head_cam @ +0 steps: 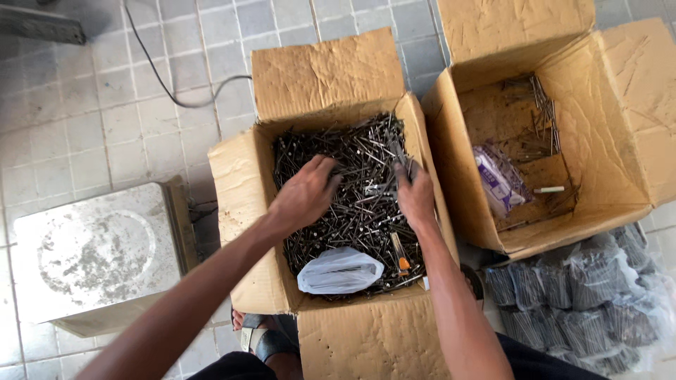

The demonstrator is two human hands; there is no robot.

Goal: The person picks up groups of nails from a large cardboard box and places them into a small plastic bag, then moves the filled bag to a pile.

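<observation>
An open cardboard box [239, 183] in the middle holds a heap of dark steel nails [359, 211]. My left hand [306, 193] reaches down into the heap with fingers curled around a few nails. My right hand [415, 193] grips a bunch of nails [396, 149] that stick up from its fist. A crumpled white plastic bag [339, 271] lies on the nails at the near end of the box, beside a small tool with an orange part [400, 257].
A second open cardboard box [620, 119] at the right holds a few nails, a small printed bag [498, 179] and a white stick. Clear bags filled with nails [577, 302] lie below it. A metal weighing scale platform [91, 250] stands left; a cable [176, 91] runs over the tiled floor.
</observation>
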